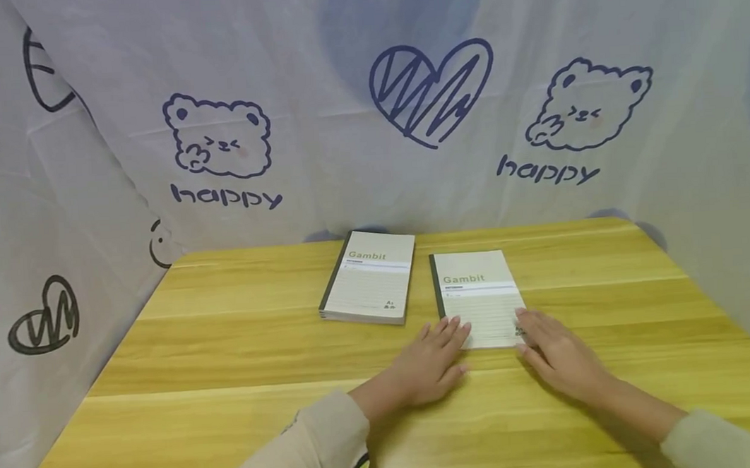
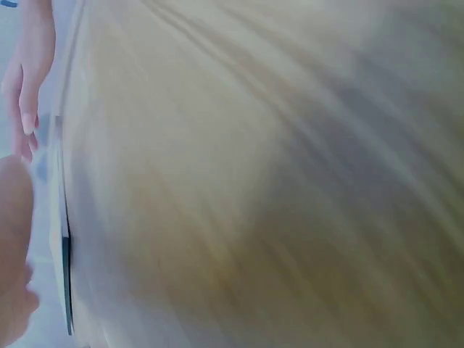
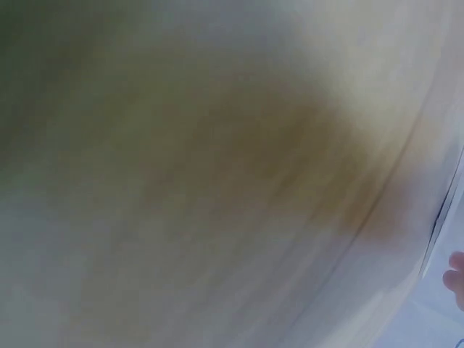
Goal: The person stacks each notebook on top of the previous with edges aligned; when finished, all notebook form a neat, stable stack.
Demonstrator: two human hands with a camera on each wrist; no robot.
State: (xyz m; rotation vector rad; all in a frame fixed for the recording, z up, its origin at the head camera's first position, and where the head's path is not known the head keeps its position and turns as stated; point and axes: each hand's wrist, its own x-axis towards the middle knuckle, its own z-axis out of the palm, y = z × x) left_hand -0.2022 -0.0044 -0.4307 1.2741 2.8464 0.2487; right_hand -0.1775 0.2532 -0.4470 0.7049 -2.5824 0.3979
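Note:
A white notebook [image 1: 480, 303] with a dark spine and the word Gambit on its cover lies flat on the table, right of centre. My left hand [image 1: 429, 365] rests at its lower left corner, fingers extended over the cover's edge. At the lower right edge is my right hand [image 1: 559, 355], its fingertips on the cover's corner and its thumb beside it. To the left lies a small stack of matching notebooks [image 1: 370, 280], slightly turned and apart from both hands. The left wrist view catches the notebook's dark edge [image 2: 67, 283] side-on.
The wood-grain table [image 1: 228, 355] reaches back to a white curtain [image 1: 333, 165] printed with bears, hearts and the word happy. More of this cloth hangs along the left and right sides. Table surface fills most of both wrist views, blurred.

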